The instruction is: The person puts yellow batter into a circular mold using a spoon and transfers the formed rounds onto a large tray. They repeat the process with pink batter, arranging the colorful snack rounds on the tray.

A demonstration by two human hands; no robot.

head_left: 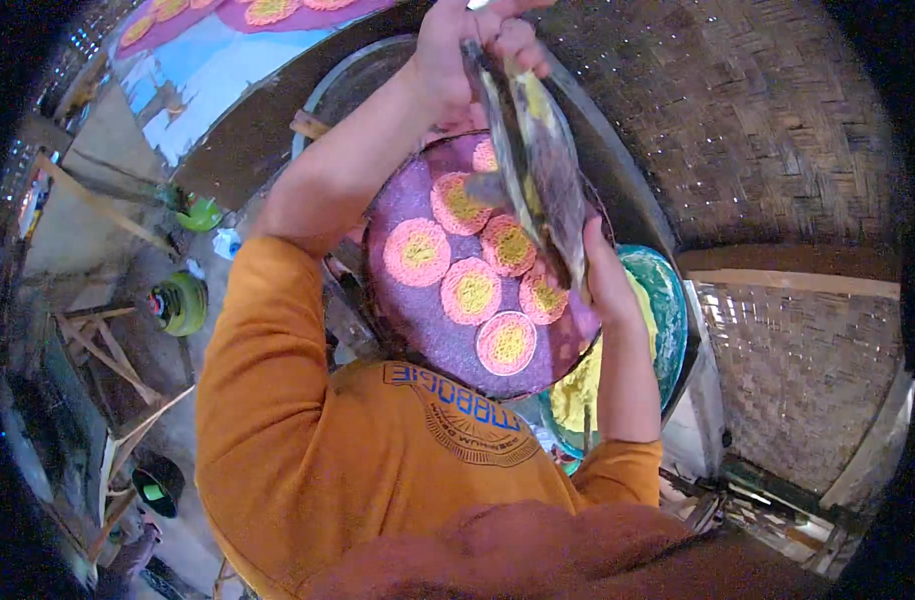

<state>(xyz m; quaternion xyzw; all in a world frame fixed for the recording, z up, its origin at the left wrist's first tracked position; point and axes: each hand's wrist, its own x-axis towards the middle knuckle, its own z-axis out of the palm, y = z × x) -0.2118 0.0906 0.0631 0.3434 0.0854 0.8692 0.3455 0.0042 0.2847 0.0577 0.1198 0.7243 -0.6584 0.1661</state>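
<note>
Head view: left hand [446, 62], right hand [607, 272], grip around tool [554, 168] across pink discs [418, 252], green basin [674, 312] nearby

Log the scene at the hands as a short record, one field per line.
Left hand: left hand grips the upper end of a long, yellow-smeared tool
Right hand: right hand grips its lower end
Tool pose: slanted, above the work surface
Work surface: round purple surface
On it: seven visible pink-and-yellow discs
Right side: green basin with yellow crumbly material
</note>
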